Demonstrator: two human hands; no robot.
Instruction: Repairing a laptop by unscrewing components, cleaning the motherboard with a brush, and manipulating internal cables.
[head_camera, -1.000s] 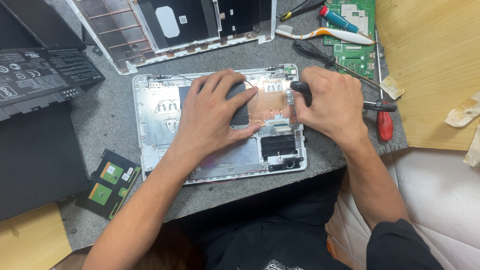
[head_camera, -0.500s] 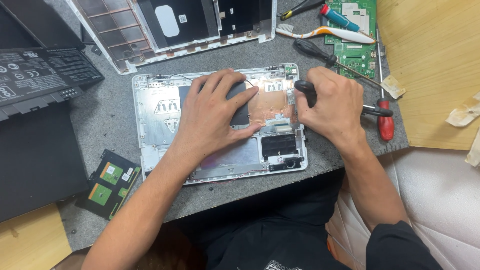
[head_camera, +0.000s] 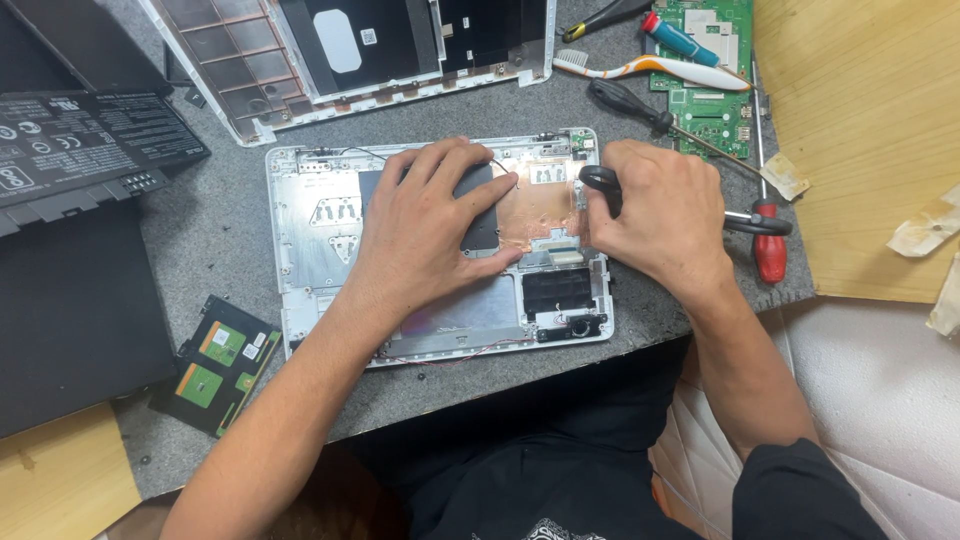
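On the grey speckled worktop (head_camera: 230, 230), the left hand (head_camera: 435, 235) is pressing flat, fingers spread wide, on the opened white plastic laptop base (head_camera: 310, 215). The right hand (head_camera: 665, 215) is gripping a black-handled screwdriver (head_camera: 603, 187) (tip hidden) against the base's right edge, near a red-handled screwdriver (head_camera: 770, 250).

- Grey speckled counter (head_camera: 230, 235)
- Opened laptop base (head_camera: 310, 215)
- Detached white cover (head_camera: 400, 60)
- Green circuit board (head_camera: 715, 60)
- Toothbrush (head_camera: 650, 68)
- Red-handled screwdriver (head_camera: 770, 250)
- Small touchpad board (head_camera: 215, 365)

Bare grey table (head_camera: 220, 240) lies left of the chassis (head_camera: 310, 215); screwdrivers (head_camera: 765, 235) and a circuit board (head_camera: 710, 60) crowd its right
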